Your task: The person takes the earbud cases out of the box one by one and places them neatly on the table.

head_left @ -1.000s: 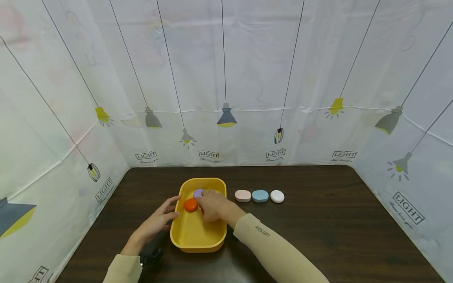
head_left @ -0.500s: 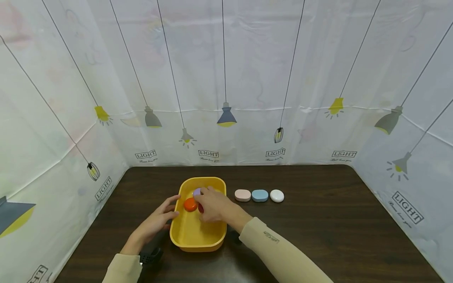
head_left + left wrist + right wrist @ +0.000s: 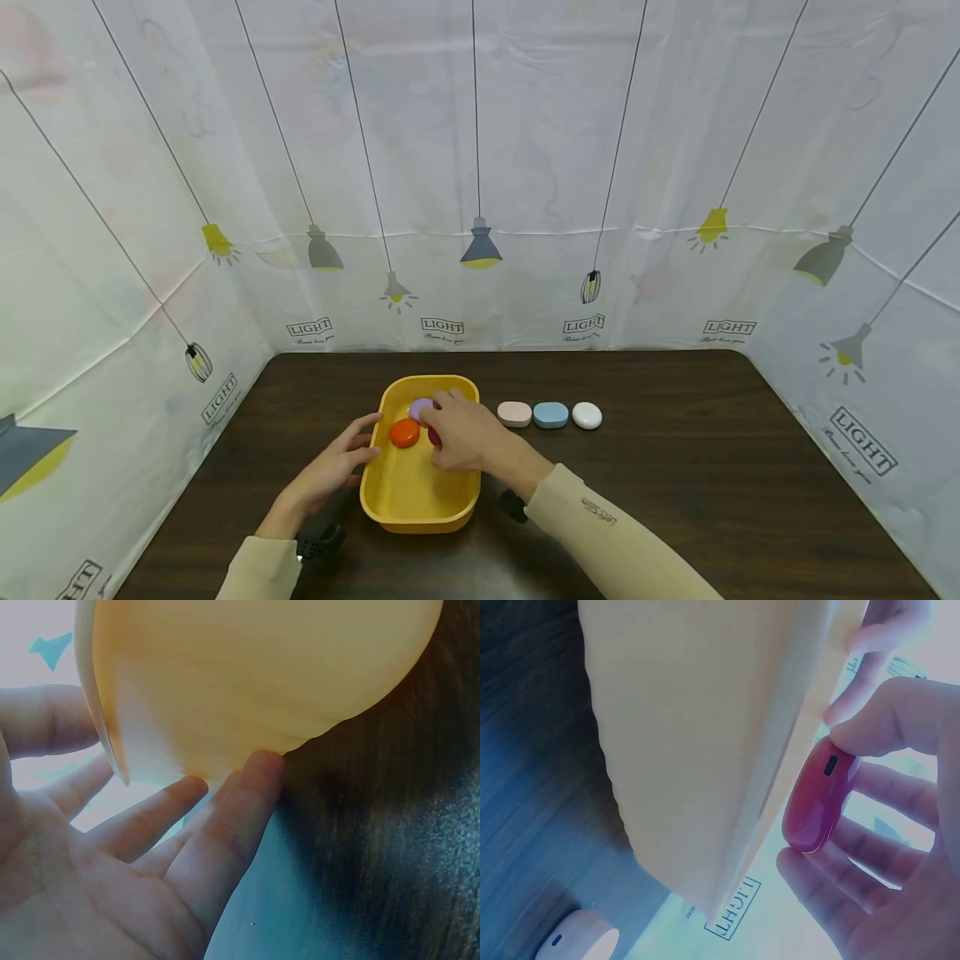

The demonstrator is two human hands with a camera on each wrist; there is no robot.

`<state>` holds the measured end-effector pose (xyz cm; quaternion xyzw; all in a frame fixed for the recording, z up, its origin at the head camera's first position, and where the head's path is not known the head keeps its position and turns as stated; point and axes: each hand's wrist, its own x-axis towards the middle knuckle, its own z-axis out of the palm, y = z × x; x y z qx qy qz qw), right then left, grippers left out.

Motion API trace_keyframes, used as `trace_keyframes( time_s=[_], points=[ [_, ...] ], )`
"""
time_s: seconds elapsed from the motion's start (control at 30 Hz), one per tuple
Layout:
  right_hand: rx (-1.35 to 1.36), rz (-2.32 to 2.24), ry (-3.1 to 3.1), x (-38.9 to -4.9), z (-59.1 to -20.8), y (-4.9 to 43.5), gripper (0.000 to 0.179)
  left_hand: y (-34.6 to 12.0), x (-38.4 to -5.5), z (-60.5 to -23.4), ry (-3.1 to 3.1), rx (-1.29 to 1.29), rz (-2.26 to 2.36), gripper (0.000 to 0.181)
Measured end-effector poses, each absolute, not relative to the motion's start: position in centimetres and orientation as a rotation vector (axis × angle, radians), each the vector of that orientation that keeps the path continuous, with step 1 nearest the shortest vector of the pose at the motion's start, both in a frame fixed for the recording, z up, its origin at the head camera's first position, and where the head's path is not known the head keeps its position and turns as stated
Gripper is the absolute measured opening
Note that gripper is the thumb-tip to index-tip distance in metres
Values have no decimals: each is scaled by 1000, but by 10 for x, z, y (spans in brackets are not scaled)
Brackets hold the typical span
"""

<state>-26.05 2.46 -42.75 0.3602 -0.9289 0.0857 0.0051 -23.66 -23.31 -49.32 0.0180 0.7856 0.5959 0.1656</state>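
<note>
A yellow plastic bin (image 3: 420, 500) stands on the dark table. My left hand (image 3: 333, 458) rests against its left side, fingers extended and fingertips on the outer wall (image 3: 225, 690). My right hand (image 3: 467, 435) is over the bin's right half, holding a glossy red earbud case (image 3: 819, 796) between thumb and fingers. A small charging port shows on the case's end in the right wrist view; in the head view the hand mostly covers it. Inside the bin lie a rounded orange case (image 3: 405, 433) and, behind it, a purple case (image 3: 421, 407), partly hidden by my right fingers.
Right of the bin, a row on the table holds a pink case (image 3: 514, 415), a light blue case (image 3: 551, 415) and a round white case (image 3: 587, 415). A white curtain printed with lamps (image 3: 480, 246) encloses the table's back and sides.
My right hand has shifted slightly right with the red earbud case, which shows beneath the fingers. The orange and purple cases stay put, and my left hand has not moved.
</note>
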Motion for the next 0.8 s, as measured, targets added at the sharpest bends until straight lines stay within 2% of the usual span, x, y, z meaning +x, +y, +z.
trace_keyframes(
  time_s=[0.1, 0.8],
  points=[
    [1119, 283, -2899, -259, -426, 29, 35, -233, -237, -493, 2239, 53, 1693, 58],
    [962, 436, -2803, -264, -424, 75, 39, -233, -236, -491, 2230, 68, 1686, 59]
  ],
)
